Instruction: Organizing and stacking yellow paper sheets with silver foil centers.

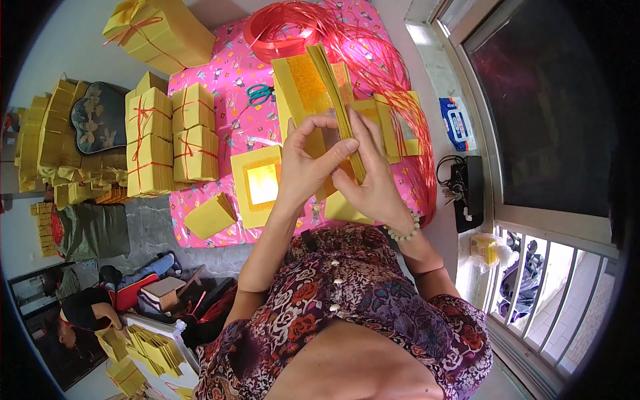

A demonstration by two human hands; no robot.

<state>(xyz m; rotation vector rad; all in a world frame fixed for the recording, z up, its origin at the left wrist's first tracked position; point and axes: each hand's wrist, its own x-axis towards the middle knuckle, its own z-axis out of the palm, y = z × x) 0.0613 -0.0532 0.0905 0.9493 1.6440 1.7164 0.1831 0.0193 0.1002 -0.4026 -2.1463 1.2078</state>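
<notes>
A thin stack of yellow paper sheets (340,110) stands edge-up between my hands, above the pink patterned tablecloth. My left hand (308,160) is closed on the stack from the left, its thumb pressed across the edge. On the other side my right hand (371,175) grips the lower part, fingers along the right face. Beneath and beyond the hands lie larger yellow sheets with an orange-gold panel (308,77). A yellow sheet with a bright gold square (263,185) lies left of my left wrist, and a small folded yellow packet (211,217) rests by the near edge.
Teal-handled scissors (259,95) lie left of the sheets. A coil of red plastic strips (280,40) trails down the table's right side. Tied yellow paper bundles (151,143) stand at the left. A window (540,120) is on the right; another person (93,303) sits at lower left.
</notes>
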